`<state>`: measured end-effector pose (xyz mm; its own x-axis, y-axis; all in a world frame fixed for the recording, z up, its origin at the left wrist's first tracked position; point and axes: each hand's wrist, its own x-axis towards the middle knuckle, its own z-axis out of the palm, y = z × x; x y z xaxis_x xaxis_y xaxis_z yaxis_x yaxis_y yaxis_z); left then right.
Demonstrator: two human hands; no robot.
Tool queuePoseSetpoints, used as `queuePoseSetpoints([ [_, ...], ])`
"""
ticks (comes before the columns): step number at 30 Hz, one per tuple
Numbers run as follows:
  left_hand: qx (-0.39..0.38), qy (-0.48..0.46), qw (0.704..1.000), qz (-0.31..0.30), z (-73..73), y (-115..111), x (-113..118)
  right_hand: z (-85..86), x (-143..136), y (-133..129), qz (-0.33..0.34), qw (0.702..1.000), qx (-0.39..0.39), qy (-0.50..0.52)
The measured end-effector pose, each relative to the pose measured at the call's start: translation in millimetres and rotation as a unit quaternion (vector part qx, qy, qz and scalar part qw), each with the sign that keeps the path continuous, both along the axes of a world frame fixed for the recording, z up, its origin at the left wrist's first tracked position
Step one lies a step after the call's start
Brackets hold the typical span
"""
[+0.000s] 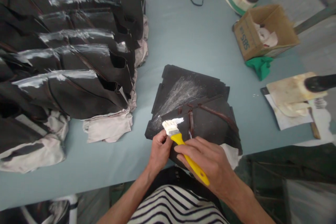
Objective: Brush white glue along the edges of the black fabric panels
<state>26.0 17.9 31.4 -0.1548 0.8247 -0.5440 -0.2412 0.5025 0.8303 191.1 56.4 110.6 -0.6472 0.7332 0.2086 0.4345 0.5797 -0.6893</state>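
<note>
beyond our right grip and off to its right, we read "sbs" in dark capitals on the cardboard box; the smaller characters beside it, we cannot make out.

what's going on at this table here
A person's right hand holds a yellow-handled brush, its bristles loaded with something white, against a dark flat piece on the table. A short white streak shows by the bristles. The left hand is at the same piece, close to the bristles; its exact grip is hard to make out. To the left stand rows of dark pieces, many with white smeared along their upper edges.
</note>
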Motion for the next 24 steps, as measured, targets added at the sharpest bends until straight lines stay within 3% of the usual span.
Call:
queuePoseSetpoints([
  [5, -0.012, -0.016, 1.000, 0.002, 1.4, -0.8, -1.9, 8.6, -1.6, 4.6, 0.039, 0.999, 0.006, -0.032],
  [10, -0.025, -0.032, 0.999, -0.016, -4.3, -1.9, -3.8, 8.7, 14.7, 18.0, 0.075, 0.994, 0.005, -0.074],
  [16, -0.028, -0.028, 0.999, -0.020, -8.1, -4.7, -3.5, 5.5, 36.4, 40.5, 0.043, 0.993, 0.035, -0.102],
  [24, 0.001, -0.007, 1.000, -0.014, -0.8, 0.2, 1.7, 16.7, 8.1, 29.1, 0.086, 0.992, -0.084, -0.028],
])
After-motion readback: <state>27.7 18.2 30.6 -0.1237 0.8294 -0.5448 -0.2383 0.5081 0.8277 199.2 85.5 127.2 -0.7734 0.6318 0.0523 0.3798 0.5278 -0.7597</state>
